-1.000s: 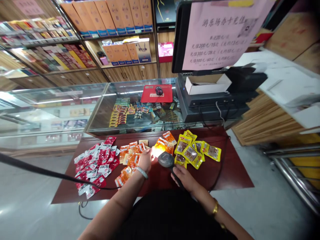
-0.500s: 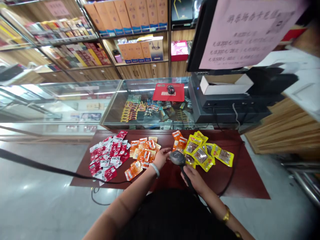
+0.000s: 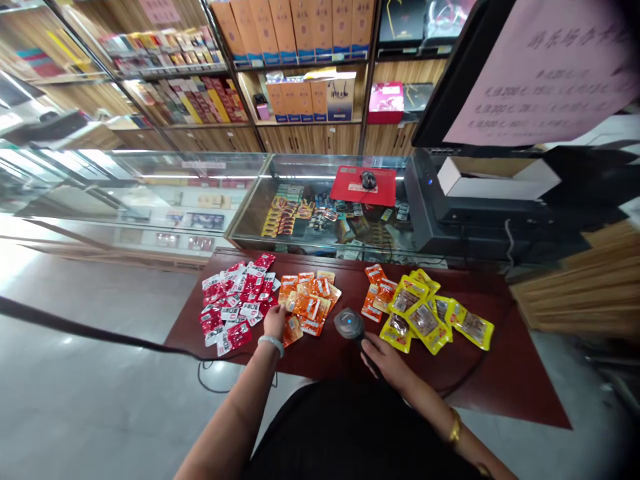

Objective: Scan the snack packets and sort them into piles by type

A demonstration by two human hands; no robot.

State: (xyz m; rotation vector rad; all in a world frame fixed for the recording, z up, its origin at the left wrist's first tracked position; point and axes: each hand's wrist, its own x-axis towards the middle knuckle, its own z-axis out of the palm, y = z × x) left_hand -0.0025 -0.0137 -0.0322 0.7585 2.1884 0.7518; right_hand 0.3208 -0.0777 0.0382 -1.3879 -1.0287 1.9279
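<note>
L hand (image 3: pixel 275 322) at orange pkts (image 3: pixel 307 303), R hand (image 3: pixel 386 358) w/ scanner (image 3: pixel 349 323)

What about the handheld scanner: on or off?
On: a small blue light glows on the barcode scanner head, held in the right hand. No bright beam shows on the orange packets.

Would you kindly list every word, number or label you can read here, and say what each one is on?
Pink paper sign on the monitor's back: printed lines, too blurred to read.
Red packets, orange packets, yellow packets: print too small.
Orange boxes on the shelf: labels too small.
Red mouse pad: white label, unreadable.
Barcode scanner in the right hand: no text visible.
Nothing can be quoted.
</note>
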